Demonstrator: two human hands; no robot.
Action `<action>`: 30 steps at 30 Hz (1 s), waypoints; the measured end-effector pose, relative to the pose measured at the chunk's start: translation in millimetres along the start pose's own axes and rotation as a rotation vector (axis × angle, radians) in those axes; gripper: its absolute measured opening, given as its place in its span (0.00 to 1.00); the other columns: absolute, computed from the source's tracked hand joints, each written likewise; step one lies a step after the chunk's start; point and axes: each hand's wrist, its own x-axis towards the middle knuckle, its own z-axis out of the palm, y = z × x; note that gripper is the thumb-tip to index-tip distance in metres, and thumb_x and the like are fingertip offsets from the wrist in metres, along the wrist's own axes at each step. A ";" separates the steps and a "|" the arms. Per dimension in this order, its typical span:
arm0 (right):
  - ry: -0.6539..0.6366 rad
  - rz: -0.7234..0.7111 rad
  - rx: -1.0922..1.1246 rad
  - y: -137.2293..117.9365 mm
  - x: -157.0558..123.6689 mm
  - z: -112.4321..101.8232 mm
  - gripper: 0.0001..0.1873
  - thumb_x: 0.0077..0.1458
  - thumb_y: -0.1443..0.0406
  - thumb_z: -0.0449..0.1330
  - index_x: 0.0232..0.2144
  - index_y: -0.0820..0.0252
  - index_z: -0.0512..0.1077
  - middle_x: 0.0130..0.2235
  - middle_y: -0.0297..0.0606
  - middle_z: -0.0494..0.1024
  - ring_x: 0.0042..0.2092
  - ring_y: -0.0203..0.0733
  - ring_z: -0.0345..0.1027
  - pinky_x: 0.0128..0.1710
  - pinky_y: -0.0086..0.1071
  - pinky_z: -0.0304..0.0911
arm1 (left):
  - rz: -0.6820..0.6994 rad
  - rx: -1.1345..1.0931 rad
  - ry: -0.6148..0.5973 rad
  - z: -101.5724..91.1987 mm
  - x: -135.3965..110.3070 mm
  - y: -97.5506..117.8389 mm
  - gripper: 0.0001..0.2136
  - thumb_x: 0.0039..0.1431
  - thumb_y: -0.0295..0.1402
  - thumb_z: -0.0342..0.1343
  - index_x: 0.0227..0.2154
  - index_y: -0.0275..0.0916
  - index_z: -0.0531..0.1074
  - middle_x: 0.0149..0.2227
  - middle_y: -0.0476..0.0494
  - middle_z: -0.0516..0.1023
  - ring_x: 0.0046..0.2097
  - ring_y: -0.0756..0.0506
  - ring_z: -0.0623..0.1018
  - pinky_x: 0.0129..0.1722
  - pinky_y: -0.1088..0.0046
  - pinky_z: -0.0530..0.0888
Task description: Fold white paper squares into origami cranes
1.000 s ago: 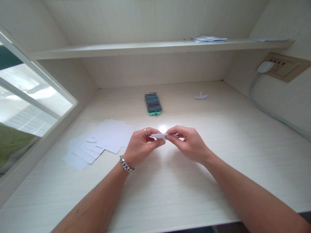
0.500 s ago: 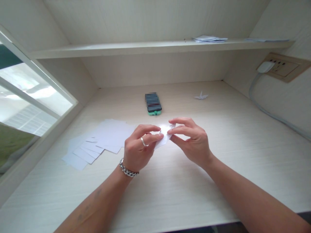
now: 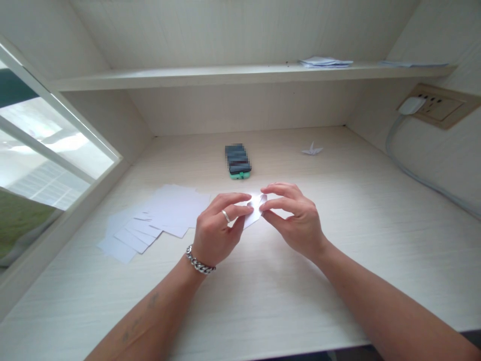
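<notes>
Open desk right of the right hand, with obstacles ahead (dark device) and left (paper sheets).

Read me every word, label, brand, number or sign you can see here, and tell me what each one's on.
No readable text anywhere.
Dark phone-like device: pixelated, so nothing on it can be read.
Marks on the left forearm: too blurred to tell whether they are writing.
Held paper and loose sheets: no lettering visible.
Wall socket: no lettering readable.

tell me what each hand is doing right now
Left hand: closed, pinching the folded white paper between its fingers.
Right hand: closed, gripping the same paper's other side.
</notes>
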 end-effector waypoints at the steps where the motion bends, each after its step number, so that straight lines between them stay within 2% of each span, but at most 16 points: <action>1: -0.008 0.036 0.027 -0.1 -0.1 1.2 0.05 0.54 0.67 0.63 0.31 0.50 0.78 0.44 0.37 0.79 0.50 0.48 0.70 0.51 0.45 0.65 | -0.068 -0.049 -0.013 1.5 -0.1 0.0 0.05 0.55 0.25 0.61 0.32 0.42 0.78 0.40 0.41 0.82 0.44 0.43 0.80 0.45 0.64 0.77; 4: -0.073 0.225 0.165 0.7 0.4 5.7 0.03 0.53 0.65 0.64 0.32 0.54 0.78 0.42 0.38 0.80 0.47 0.46 0.72 0.49 0.41 0.65 | -0.349 -0.258 -0.023 7.2 -1.2 -1.8 0.05 0.55 0.29 0.61 0.35 0.39 0.77 0.38 0.42 0.82 0.40 0.44 0.81 0.44 0.65 0.77; 6: -0.165 0.383 0.282 1.7 2.1 8.2 0.05 0.53 0.63 0.63 0.32 0.56 0.78 0.39 0.39 0.81 0.44 0.45 0.73 0.46 0.39 0.66 | -0.502 -0.392 -0.018 10.4 -1.9 -3.4 0.08 0.55 0.31 0.62 0.38 0.37 0.77 0.38 0.41 0.82 0.38 0.44 0.81 0.40 0.68 0.78; 8: -0.264 0.512 0.368 2.4 4.4 9.1 0.06 0.53 0.63 0.62 0.30 0.59 0.78 0.36 0.39 0.81 0.39 0.43 0.74 0.41 0.36 0.67 | -0.568 -0.437 -0.043 11.5 -1.8 -4.5 0.10 0.55 0.32 0.61 0.39 0.36 0.77 0.39 0.40 0.82 0.37 0.44 0.81 0.38 0.70 0.78; 10: -0.322 0.587 0.404 2.7 6.5 8.5 0.07 0.51 0.62 0.62 0.28 0.61 0.77 0.33 0.38 0.80 0.36 0.42 0.73 0.38 0.33 0.65 | -0.558 -0.396 -0.089 10.8 -0.9 -4.6 0.10 0.56 0.31 0.60 0.41 0.36 0.78 0.39 0.40 0.81 0.38 0.45 0.80 0.37 0.71 0.77; 14: -0.333 0.654 0.475 3.3 7.5 6.5 0.09 0.49 0.61 0.63 0.28 0.62 0.78 0.32 0.38 0.80 0.34 0.41 0.71 0.35 0.33 0.62 | -0.506 -0.291 -0.147 8.3 1.3 -3.1 0.10 0.57 0.31 0.59 0.41 0.38 0.79 0.38 0.42 0.81 0.38 0.46 0.79 0.37 0.72 0.75; 19: -0.293 0.750 0.563 4.0 5.8 6.7 0.11 0.48 0.59 0.65 0.24 0.62 0.76 0.25 0.34 0.74 0.29 0.36 0.64 0.32 0.31 0.58 | -0.676 -0.502 -0.122 9.4 2.0 -1.9 0.16 0.53 0.34 0.63 0.45 0.35 0.76 0.36 0.40 0.82 0.36 0.45 0.80 0.36 0.70 0.77; 22: -0.283 0.783 0.586 5.4 6.4 6.4 0.13 0.47 0.57 0.66 0.24 0.62 0.76 0.27 0.35 0.75 0.32 0.37 0.66 0.34 0.31 0.60 | -0.746 -0.586 -0.082 9.3 3.4 -2.1 0.17 0.48 0.33 0.67 0.42 0.34 0.75 0.32 0.42 0.81 0.33 0.46 0.80 0.34 0.69 0.78; 25: -0.233 0.823 0.630 8.5 8.1 4.2 0.13 0.46 0.57 0.67 0.31 0.62 0.78 0.34 0.40 0.78 0.38 0.41 0.71 0.36 0.33 0.64 | -0.801 -0.557 -0.038 8.1 5.5 -2.4 0.13 0.46 0.32 0.68 0.35 0.33 0.76 0.30 0.43 0.81 0.31 0.46 0.80 0.32 0.70 0.77; 27: -0.186 0.798 0.622 10.9 8.8 2.7 0.17 0.44 0.59 0.68 0.37 0.61 0.77 0.38 0.42 0.79 0.40 0.42 0.72 0.38 0.34 0.66 | -0.808 -0.518 -0.053 7.6 6.3 -2.5 0.11 0.46 0.32 0.67 0.33 0.33 0.77 0.32 0.42 0.82 0.32 0.46 0.80 0.33 0.70 0.77; 30: -0.221 0.708 0.592 12.8 8.1 2.4 0.15 0.44 0.61 0.69 0.37 0.61 0.77 0.37 0.41 0.80 0.38 0.41 0.73 0.39 0.35 0.68 | -0.799 -0.483 -0.110 8.0 6.5 -2.3 0.10 0.48 0.32 0.66 0.33 0.34 0.78 0.33 0.41 0.82 0.34 0.46 0.80 0.35 0.70 0.77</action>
